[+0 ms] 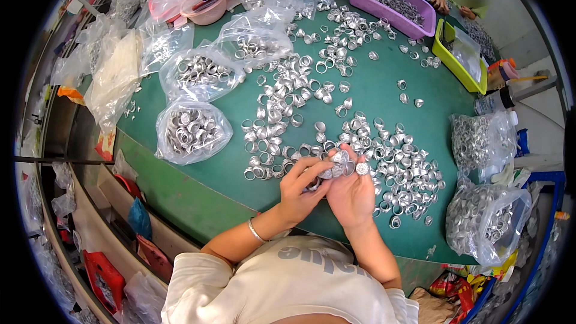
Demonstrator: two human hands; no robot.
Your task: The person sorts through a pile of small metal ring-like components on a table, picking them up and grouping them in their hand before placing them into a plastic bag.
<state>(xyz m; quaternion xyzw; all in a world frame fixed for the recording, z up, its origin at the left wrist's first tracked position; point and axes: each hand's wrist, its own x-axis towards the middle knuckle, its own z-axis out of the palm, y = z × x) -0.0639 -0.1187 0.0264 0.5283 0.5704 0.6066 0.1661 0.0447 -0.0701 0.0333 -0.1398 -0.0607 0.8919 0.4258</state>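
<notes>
Several silver-coloured metal rings [340, 165] are gathered between my two hands, low over the near middle of the green table. My left hand [299, 187], with a bangle [256, 231] on its wrist, curls its fingers round some of them. Palm up, my right hand [353, 198] carries rings on its bent fingers; one ring with a round, patterned face [362, 168] sits at its fingertips. Loose rings lie close by on both sides, in a heap [408, 171] to the right and a long scatter [279, 99] to the left. The left hand's fingertips are partly hidden.
Clear bags of rings stand at left [193, 132] and right [487, 219] on the green table [210, 180]. A purple basket [393, 9] of rings and a yellow-green basket [459, 57] are at the far right. Beyond them, another person's hand [440, 0] reaches among rings.
</notes>
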